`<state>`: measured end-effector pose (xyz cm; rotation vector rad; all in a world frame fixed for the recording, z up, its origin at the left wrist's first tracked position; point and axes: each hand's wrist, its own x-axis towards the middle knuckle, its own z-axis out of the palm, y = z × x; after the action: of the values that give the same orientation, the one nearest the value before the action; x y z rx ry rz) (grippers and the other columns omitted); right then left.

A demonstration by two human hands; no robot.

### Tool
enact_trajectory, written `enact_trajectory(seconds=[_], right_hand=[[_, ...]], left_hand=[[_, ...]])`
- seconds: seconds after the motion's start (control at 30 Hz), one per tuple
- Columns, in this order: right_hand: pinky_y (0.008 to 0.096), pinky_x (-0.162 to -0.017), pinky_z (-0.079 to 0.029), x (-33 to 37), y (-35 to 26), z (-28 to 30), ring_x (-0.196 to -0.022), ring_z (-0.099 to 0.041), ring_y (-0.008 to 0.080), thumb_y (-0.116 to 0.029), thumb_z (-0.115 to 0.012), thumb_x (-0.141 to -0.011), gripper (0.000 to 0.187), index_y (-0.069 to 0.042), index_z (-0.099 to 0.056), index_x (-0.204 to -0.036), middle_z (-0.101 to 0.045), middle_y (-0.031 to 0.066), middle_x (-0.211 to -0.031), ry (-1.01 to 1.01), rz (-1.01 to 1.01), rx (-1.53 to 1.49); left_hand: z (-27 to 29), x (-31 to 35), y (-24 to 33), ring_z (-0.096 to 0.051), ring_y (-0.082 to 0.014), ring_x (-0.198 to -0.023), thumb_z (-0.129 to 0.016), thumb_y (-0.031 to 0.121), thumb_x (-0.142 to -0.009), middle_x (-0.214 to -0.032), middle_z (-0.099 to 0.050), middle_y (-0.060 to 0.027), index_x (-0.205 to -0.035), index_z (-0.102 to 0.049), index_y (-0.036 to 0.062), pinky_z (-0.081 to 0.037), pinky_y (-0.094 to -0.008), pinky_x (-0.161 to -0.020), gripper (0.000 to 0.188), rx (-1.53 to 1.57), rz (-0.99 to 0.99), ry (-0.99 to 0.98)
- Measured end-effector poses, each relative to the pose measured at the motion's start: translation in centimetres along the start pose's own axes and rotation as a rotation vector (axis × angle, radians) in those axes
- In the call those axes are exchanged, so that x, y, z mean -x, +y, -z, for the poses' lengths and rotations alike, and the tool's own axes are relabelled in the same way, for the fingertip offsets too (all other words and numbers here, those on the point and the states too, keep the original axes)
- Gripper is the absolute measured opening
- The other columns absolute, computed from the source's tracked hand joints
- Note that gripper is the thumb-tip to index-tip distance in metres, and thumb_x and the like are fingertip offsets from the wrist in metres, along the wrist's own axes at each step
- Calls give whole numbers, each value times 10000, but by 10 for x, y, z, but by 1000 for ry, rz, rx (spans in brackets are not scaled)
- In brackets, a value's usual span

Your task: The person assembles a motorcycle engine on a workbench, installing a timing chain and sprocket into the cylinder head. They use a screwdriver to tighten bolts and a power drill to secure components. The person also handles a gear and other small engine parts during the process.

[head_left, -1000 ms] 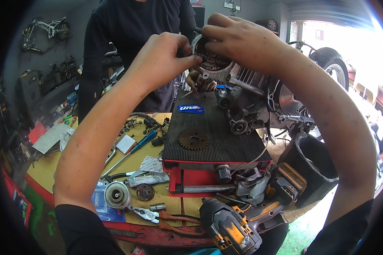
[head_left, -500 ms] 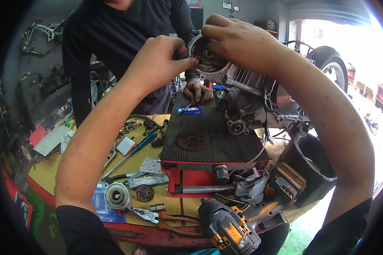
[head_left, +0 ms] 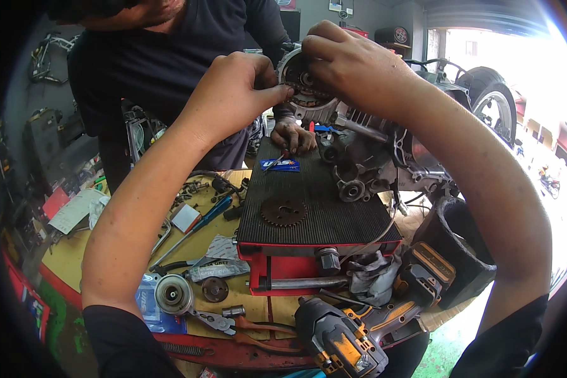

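Observation:
At the top centre, both of my hands are at the round opening of a metal engine (head_left: 290, 63). A dark chain (head_left: 307, 96) runs across the lower part of that opening. My left hand (head_left: 247, 85) pinches the chain's left end between thumb and fingers. Curled at the opening's right side, my right hand (head_left: 353, 60) has its fingertips hidden, so what they grip cannot be made out. Below, a dark toothed sprocket (head_left: 283, 211) lies flat on a ribbed black-topped stand (head_left: 340, 220). A co-worker's hand (head_left: 294, 137) rests on the stand's far end.
A cordless impact wrench (head_left: 343, 340) lies at the front, beside orange-handled pliers (head_left: 258, 334) and a round metal part (head_left: 174, 293). A black cylindrical container (head_left: 463, 239) stands at right. Tools, including a blue-handled screwdriver (head_left: 201, 220), cover the yellow table at left. The co-worker stands opposite.
The co-worker has leaned lower and to the left. My right hand has shifted slightly at the opening; my left hand keeps its pinch on the chain.

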<state>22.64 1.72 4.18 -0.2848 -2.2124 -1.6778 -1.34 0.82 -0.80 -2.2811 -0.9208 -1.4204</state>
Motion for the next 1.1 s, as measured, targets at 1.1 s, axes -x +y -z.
enact_trajectory(seconds=[1.1], right_hand=[[316,-1001,-530,-17,9,13,-1176,-529,203,-201,-651,-819,214,-112,-744,-991,-576,-6,-1107,-135,205,14]], left_hand=[[-2,3,2,-574,-112,-634,-864,253,-827,-681,-672,-91,-797,-677,-24,-468,-319,-621,336,16,26,23]])
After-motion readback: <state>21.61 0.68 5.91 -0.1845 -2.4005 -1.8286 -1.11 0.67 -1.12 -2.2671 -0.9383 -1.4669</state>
